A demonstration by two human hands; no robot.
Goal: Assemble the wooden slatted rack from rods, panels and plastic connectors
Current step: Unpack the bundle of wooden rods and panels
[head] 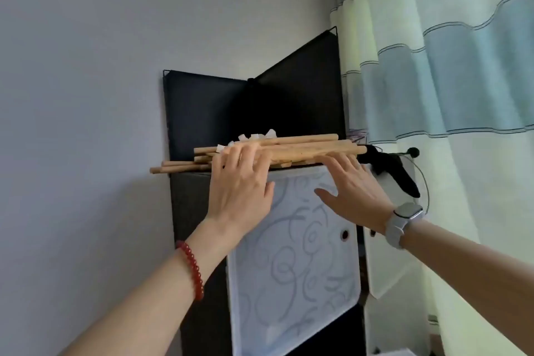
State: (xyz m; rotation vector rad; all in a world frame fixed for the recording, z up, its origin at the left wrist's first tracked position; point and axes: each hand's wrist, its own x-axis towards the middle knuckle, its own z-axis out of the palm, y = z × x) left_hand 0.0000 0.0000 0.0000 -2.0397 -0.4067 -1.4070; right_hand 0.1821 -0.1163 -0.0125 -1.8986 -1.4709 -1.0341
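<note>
Pale wooden rods (pixel 291 145) in a loose horizontal bundle, lying on top of a black cabinet (pixel 190 211) against the wall, their left ends poking past its edge. Small white plastic connectors (pixel 255 136) heaped just behind the rods, in front of two upright black panels (pixel 202 107) meeting at a corner. Left hand (pixel 239 182) raised, palm down, fingers spread and nearly straight, fingertips resting on the bundle: grip not closed round anything. Right hand (pixel 355 191) likewise raised, fingers extended, tips touching the rods' near side, thumb held apart below; grip loose too. Red bead bracelet (pixel 192 269) on the left wrist, grey watch (pixel 404 221) on the right. White patterned door (pixel 291 263) below.
</note>
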